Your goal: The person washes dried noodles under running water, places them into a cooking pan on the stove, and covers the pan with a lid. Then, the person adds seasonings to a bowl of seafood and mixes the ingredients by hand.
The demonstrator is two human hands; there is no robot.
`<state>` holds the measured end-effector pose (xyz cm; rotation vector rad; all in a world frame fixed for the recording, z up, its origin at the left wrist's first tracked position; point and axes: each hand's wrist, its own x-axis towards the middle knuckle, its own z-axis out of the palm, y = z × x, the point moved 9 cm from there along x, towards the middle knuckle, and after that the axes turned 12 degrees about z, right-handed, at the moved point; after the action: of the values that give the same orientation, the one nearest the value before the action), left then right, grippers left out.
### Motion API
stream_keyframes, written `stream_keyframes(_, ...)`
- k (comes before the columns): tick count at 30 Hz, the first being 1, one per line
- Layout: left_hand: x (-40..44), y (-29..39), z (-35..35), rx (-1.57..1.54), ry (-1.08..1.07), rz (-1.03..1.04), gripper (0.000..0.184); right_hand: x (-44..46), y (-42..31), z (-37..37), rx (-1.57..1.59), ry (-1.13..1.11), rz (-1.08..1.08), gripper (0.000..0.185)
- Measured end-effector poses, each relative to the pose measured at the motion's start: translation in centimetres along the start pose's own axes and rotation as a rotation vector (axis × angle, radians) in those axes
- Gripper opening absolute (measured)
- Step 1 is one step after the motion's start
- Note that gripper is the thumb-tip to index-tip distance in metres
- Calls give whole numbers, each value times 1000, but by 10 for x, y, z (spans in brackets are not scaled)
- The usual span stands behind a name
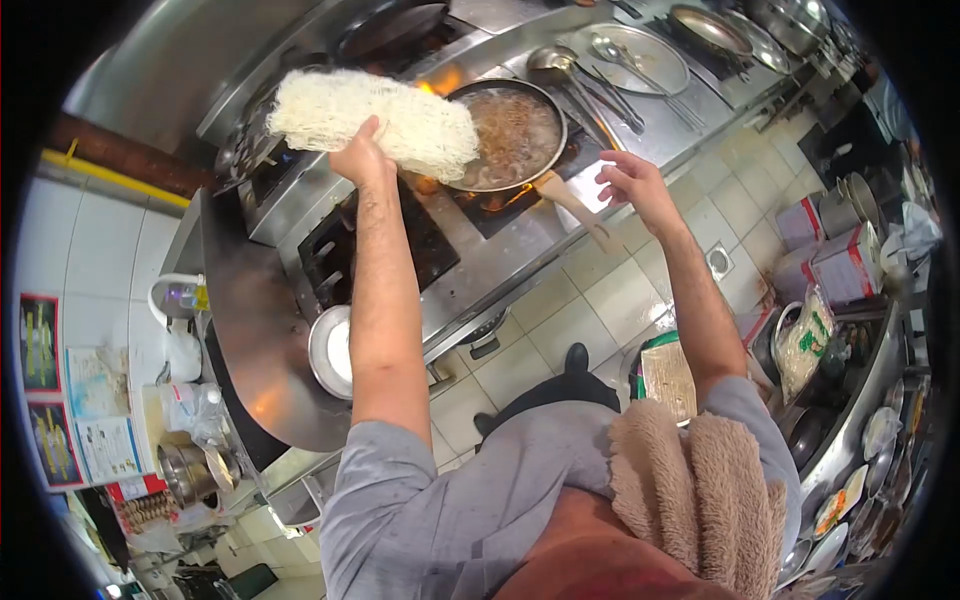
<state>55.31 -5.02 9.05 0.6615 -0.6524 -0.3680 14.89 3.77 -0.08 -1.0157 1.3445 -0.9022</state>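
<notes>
My left hand [364, 158] is closed on a large block of pale dried noodles [375, 115], gripping its lower edge above the stove. The block's right end overlaps the rim of a frying pan [512, 135], where brown liquid bubbles over a flame. The pan's wooden handle [572, 203] points toward the front edge of the stove. To the right of that handle, my right hand [628, 183] is raised with its fingers bent and apart, holding nothing.
Ladles [556, 66] and tongs lie right of the pan, beside a round metal tray [640, 58]. Flames show at the burners. A white bowl [333, 350] sits left, below my left forearm. Boxes [840, 262] stand at the right.
</notes>
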Motion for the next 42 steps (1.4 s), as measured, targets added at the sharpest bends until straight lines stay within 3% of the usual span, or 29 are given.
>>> stream_keyframes(2,-2,-81,-26,171,-35,-20,60,5,7,-16,-11,27,12,38)
stream_keyframes(4,-33,-105,-9,335,-145,-57,61,18,13,-15,-5,-32,-13,36)
stream_keyframes(6,-70,-111,21,463,-322,-71,61,20,-7,-3,-32,-83,-173,27)
stream_keyframes(7,-91,-116,37,511,-404,-73,62,61,19,5,195,11,-159,21)
stream_keyframes(8,-114,-120,55,554,-492,-70,62,26,-24,-3,13,144,-401,16)
stream_keyframes(9,-142,-122,72,583,-573,-69,62,60,-26,12,-192,326,-603,14)
stream_keyframes(10,-160,-119,82,613,-640,-53,63,39,-50,24,-267,272,-463,13)
stream_keyframes(11,-171,-111,91,617,-701,-34,63,42,-69,55,-290,225,-617,14)
stream_keyframes(12,-182,-106,97,625,-761,-8,63,47,-73,70,-396,254,-582,18)
stream_keyframes(14,-203,-93,108,622,-889,44,64,39,-93,102,-405,87,-525,37)
stream_keyframes(15,-215,-87,116,597,-966,70,65,43,-96,115,-403,99,-523,37)
stream_keyframes(17,-232,-75,128,548,-1084,118,66,42,-118,141,-479,238,-743,46)
stream_keyframes(18,-239,-68,133,526,-1129,146,66,46,-119,155,-483,205,-763,46)
stream_keyframes(20,-248,-58,137,484,-1209,187,67,47,-120,162,-250,449,-812,51)
stream_keyframes(21,-247,-51,135,482,-1229,213,68,69,-117,182,-257,257,-767,61)
stream_keyframes(23,-246,-41,133,489,-1238,258,69,96,-108,211,-360,142,-830,76)
stream_keyframes(24,-243,-39,131,498,-1234,273,70,85,-106,205,-392,102,-685,73)
stream_keyframes(26,-235,-38,128,507,-1212,293,71,69,-120,189,-339,28,-478,39)
stream_keyframes(27,-225,-39,124,526,-1183,296,72,83,-119,186,-310,151,-633,31)
stream_keyframes(28,-213,-39,116,555,-1140,299,72,76,-128,174,-473,124,-355,29)
stream_keyframes(29,-197,-39,104,596,-1076,288,73,87,-127,172,-433,148,-489,29)
stream_keyframes(31,-155,-41,72,689,-888,257,75,112,-126,158,-551,90,-504,33)
stream_keyframes(32,-132,-43,47,714,-745,192,75,111,-126,149,-492,-84,-381,35)
stream_keyframes(33,-110,-45,21,719,-606,106,80,111,-127,137,-565,-45,-359,37)
stream_keyframes(34,-95,-29,17,610,-431,-21,93,133,-110,135,-334,-240,-364,36)
stream_keyframes(37,-59,-34,20,664,-545,76,96,120,-113,112,-364,-295,-311,33)
stream_keyframes(39,-66,-32,61,486,-897,45,86,117,-103,112,-338,-360,-318,33)
stream_keyframes(40,-64,-34,61,488,-895,49,86,113,-95,116,-303,-401,-336,33)
stream_keyframes(42,-88,-66,58,514,-1137,-338,65,104,-80,117,-450,-392,-274,33)
